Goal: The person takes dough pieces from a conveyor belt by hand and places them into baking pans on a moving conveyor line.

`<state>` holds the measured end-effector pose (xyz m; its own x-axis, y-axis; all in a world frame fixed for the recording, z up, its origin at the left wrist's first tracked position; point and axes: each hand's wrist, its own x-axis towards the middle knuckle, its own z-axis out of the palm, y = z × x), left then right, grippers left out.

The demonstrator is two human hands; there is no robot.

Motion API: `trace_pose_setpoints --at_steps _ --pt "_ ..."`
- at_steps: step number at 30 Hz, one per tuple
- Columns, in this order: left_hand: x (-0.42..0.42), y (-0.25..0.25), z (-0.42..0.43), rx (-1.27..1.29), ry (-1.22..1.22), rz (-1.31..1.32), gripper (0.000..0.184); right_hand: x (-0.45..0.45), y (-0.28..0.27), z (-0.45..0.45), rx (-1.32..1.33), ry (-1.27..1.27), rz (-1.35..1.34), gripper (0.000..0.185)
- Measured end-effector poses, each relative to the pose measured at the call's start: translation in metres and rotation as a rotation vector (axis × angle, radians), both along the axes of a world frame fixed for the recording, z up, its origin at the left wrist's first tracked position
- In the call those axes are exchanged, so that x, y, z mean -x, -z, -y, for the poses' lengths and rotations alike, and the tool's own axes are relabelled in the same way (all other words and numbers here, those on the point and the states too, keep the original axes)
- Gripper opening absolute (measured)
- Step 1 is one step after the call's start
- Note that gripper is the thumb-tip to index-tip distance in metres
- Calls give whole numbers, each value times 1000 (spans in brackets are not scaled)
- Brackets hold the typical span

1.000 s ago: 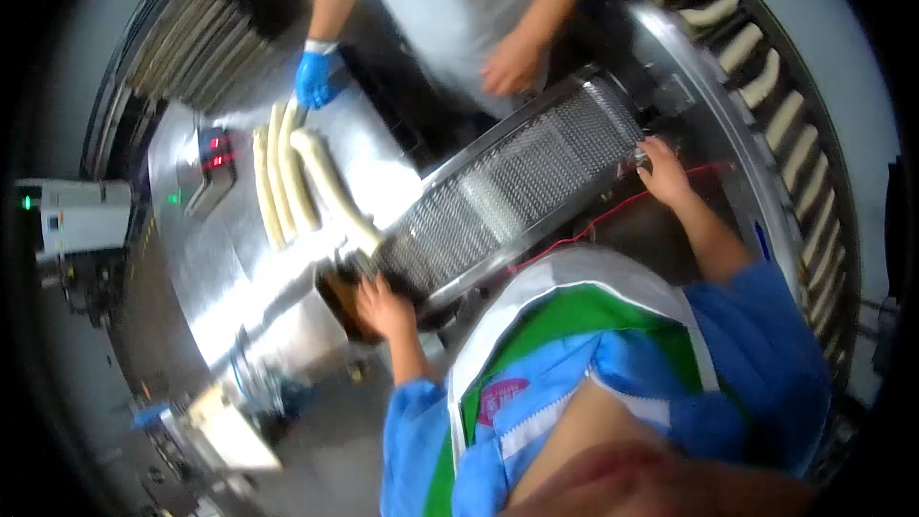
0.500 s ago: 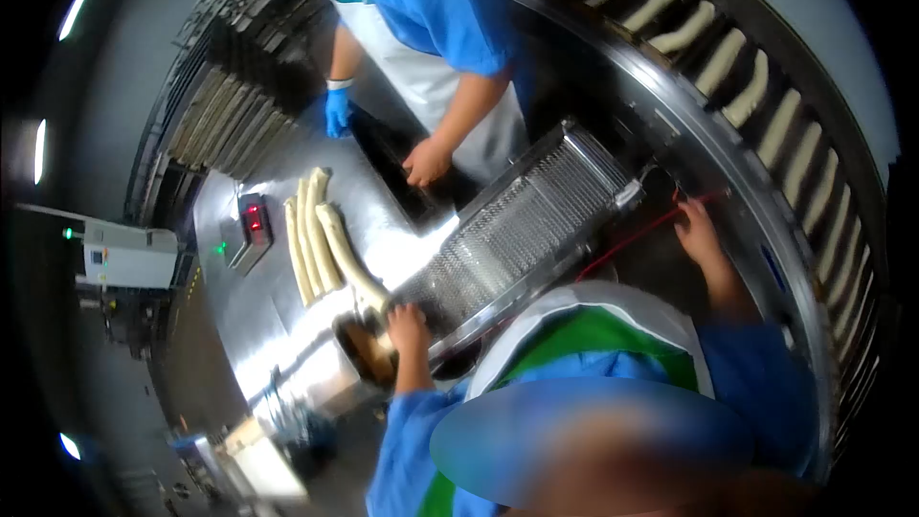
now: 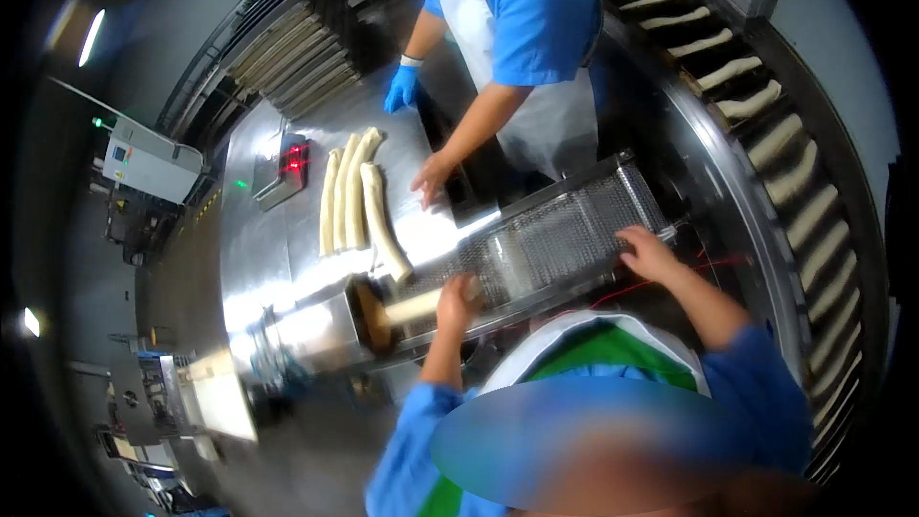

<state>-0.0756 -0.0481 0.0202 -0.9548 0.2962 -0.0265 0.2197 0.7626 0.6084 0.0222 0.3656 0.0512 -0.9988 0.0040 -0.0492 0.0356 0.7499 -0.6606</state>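
Observation:
A pale dough strip (image 3: 412, 307) extends from the machine's dark outlet (image 3: 368, 314) onto the metal mesh conveyor (image 3: 546, 238). My left hand (image 3: 459, 301) is closed around the front part of this strip, low over the mesh. At the conveyor's right end, my right hand (image 3: 649, 254) hovers by the edge with its fingers apart and nothing visible in it. Several long dough strips (image 3: 350, 193) lie side by side on the steel table (image 3: 287, 268); a separate one (image 3: 382, 220) reaches toward the conveyor.
Across the conveyor stands a co-worker (image 3: 536, 38), one hand blue-gloved, the other bare over the table edge. A scale with red digits (image 3: 287, 168) sits on the table beside stacked trays (image 3: 297, 62). A curved line carrying dough pieces (image 3: 790, 177) runs along the right.
A dough strip now shows outside the outlet, and my left hand has moved right with it. My right hand has come back to the conveyor's end. The co-worker's bare hand has shifted over the table.

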Motion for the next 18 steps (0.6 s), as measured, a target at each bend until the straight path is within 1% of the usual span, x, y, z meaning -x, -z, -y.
trace_pose_setpoints --at_steps 1,2,4,5,6,7,8,9,10,11,12,14,15,16,18 --pt "-2 -2 1 -47 27 -21 56 15 -4 20 1 -90 41 46" --pt "-3 -11 5 -51 23 -23 56 29 -7 41 2 -176 83 47" --pt "-7 -24 18 36 13 -167 56 52 -2 79 -77 -359 52 49" --pt "-6 -21 33 118 -22 -159 53 65 0 98 -104 -437 37 51" --pt "-8 -23 42 261 -90 -156 51 75 1 116 -129 -529 30 53" --pt "-7 -4 65 279 -113 -156 49 85 -2 133 -152 -563 47 55" --pt "-10 -13 79 277 -107 -75 48 91 -4 152 -166 -606 72 56" --pt "-16 -32 81 389 -143 -24 46 96 -15 170 -189 -627 120 57" --pt "-21 -22 96 401 -137 -122 47 101 -22 184 -217 -641 155 58" --pt "-23 -13 107 390 -140 -133 49 102 -6 194 -206 -661 55 58" --pt "-23 -10 114 378 -138 -153 51 103 0 202 -199 -683 63 58" --pt "-20 -2 125 350 -115 -193 56 103 10 215 -204 -655 28 58" --pt "-18 -1 129 372 -115 -209 56 104 2 220 -195 -610 90 60" --pt "-15 1 132 372 -123 -198 56 107 7 223 -194 -621 98 60" --pt "-6 3 139 464 -131 -226 55 114 20 222 -343 -522 75 57"
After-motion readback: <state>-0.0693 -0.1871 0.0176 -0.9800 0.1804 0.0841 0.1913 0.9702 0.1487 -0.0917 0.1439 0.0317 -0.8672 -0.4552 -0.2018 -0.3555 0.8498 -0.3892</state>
